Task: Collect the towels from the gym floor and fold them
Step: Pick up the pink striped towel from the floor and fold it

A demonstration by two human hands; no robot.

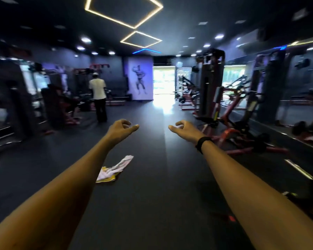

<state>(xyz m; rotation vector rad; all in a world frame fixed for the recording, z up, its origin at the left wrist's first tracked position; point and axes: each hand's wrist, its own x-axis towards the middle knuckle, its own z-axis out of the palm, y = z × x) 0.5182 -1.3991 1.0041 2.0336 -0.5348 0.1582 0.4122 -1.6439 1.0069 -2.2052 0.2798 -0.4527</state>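
Note:
A crumpled towel (pixel 114 169), white and pink with a yellow part, lies on the dark gym floor (pixel 152 204) just right of my left forearm. Both my arms stretch forward at about chest height, well above the floor. My left hand (pixel 122 128) hangs with loosely curled fingers and holds nothing. My right hand (pixel 182 128), with a black band on its wrist, is likewise loosely curled and holds nothing. Neither hand touches the towel.
A wide aisle of dark floor runs ahead to a bright doorway (pixel 163 82). Red and black weight machines (pixel 224 112) line the right side, more machines (pixel 61 105) the left. A person (pixel 98 98) in a light shirt stands at the left machines.

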